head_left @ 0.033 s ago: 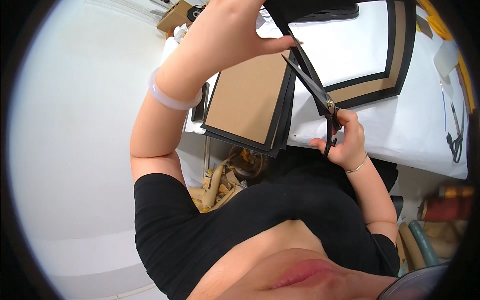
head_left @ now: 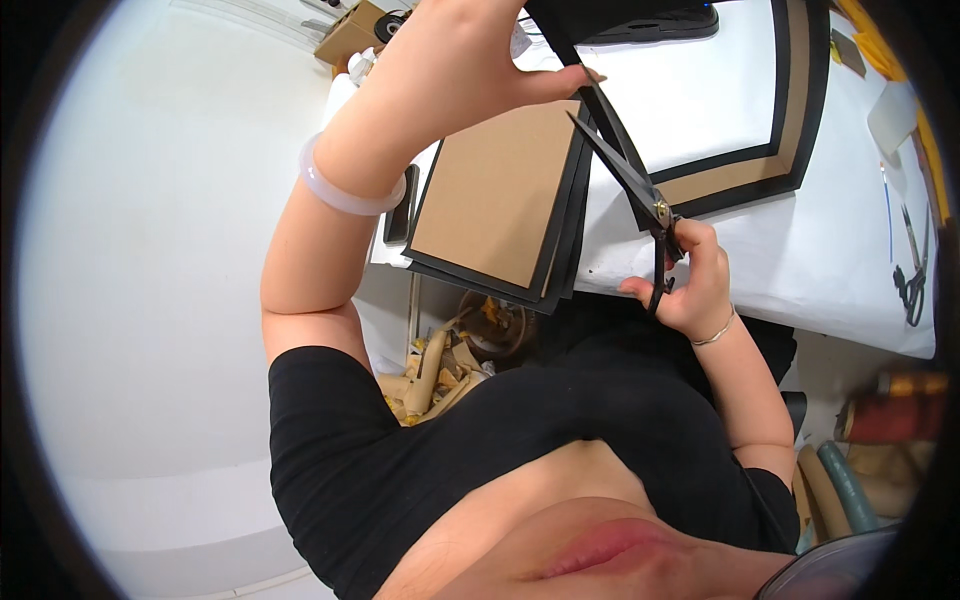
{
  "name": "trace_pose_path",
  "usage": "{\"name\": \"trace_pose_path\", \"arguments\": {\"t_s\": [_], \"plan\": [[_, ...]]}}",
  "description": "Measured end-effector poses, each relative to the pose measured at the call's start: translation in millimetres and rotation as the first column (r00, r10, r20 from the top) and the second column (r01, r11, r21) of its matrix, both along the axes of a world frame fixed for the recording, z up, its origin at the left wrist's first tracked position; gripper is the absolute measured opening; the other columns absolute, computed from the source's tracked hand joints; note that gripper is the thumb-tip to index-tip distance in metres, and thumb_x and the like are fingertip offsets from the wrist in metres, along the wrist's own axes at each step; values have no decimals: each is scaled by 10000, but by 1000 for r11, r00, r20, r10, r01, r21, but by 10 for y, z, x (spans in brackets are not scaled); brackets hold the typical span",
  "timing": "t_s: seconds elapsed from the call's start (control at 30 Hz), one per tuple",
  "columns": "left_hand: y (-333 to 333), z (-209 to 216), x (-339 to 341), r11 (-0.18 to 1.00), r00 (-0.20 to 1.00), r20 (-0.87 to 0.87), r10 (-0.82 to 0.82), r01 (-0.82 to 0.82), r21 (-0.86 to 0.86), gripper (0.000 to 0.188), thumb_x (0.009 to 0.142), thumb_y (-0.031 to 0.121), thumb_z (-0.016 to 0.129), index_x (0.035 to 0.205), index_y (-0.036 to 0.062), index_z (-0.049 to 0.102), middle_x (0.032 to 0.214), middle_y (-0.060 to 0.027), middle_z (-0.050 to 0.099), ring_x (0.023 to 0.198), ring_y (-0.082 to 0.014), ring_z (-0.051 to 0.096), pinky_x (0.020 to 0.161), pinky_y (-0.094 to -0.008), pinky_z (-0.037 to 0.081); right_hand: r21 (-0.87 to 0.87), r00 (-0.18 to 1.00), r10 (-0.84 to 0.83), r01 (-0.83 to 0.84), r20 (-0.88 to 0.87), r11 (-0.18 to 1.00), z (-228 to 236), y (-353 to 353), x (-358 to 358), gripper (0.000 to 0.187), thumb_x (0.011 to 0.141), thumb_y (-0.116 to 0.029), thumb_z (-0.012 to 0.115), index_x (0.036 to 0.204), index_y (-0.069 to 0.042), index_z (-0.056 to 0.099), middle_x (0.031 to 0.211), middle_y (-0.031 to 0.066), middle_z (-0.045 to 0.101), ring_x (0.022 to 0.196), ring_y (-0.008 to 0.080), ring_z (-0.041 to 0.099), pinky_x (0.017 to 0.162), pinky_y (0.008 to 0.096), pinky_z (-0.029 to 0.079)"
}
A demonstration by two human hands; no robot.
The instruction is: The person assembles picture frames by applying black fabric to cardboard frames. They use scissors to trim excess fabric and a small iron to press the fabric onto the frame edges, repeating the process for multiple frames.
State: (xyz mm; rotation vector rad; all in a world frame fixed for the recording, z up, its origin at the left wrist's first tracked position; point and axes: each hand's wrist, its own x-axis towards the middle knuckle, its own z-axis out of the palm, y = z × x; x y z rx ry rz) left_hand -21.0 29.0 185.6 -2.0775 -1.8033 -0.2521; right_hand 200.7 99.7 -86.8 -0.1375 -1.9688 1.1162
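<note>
A tray-like frame (head_left: 725, 168) with black edging and brown board inner walls lies tilted on the table. At its left side, my left hand (head_left: 475, 60) has its thumb against the black edge; the other fingers are cut off by the top of the picture. My right hand (head_left: 695, 285) is closed on the black handles of a pair of scissors (head_left: 640, 185). Their blades stand apart and point up and left, along the frame's black left edge. Whether they touch it I cannot tell. Left of the scissors lies a stack of black-edged brown boards (head_left: 495, 195).
White covering lies over the table (head_left: 770, 265). A phone (head_left: 400, 208) lies left of the boards. At the right are a second pair of scissors (head_left: 910, 285) and a thin blue brush (head_left: 887, 215). Below the table stands a bin (head_left: 495, 325) near brown scraps (head_left: 435, 385).
</note>
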Motion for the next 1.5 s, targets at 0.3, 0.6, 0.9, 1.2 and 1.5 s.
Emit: {"name": "trace_pose_path", "arguments": {"t_s": [0.3,0.6,0.9,1.2,1.5], "plan": [[131,-64,204,983,982,109,156,-164,77,585,794,194,846,1263,-28,575,1099,-200,687,1002,-329,687,900,-394,547,-147,996,-70,61,-53,987,-152,79,-1,754,765,-465,911,1164,-8,464,829,64,577,702,144,544,678,266,485],[130,89,104,999,948,317,-37,34,14,427,841,167,811,1160,-62,643,1037,-178,723,990,-256,717,911,-343,556,-119,990,-20,37,137,992,72,92,3,730,736,-422,936,1119,-22,460,762,68,556,614,154,478,583,264,430],[106,340,200,984,884,449,129,-56,-171,353,928,214,754,1127,-72,700,1097,-183,741,1088,-251,703,984,-370,538,-97,990,9,5,143,995,462,65,23,722,715,-408,951,1097,-27,470,721,47,543,603,139,469,562,246,425],[146,440,182,972,808,566,165,-38,-231,404,925,246,780,1165,-68,698,1189,-191,729,1136,-270,693,976,-355,554,-80,995,-57,64,86,995,477,26,23,634,743,-321,947,1069,-24,492,681,31,530,574,114,463,534,225,423],[130,464,212,964,792,574,208,-67,-257,425,929,265,779,1167,-78,701,1126,-193,743,1082,-264,705,935,-346,563,-111,989,-99,111,113,988,546,-53,43,588,769,-297,932,1055,-13,504,658,26,521,563,105,464,522,221,411]]}}
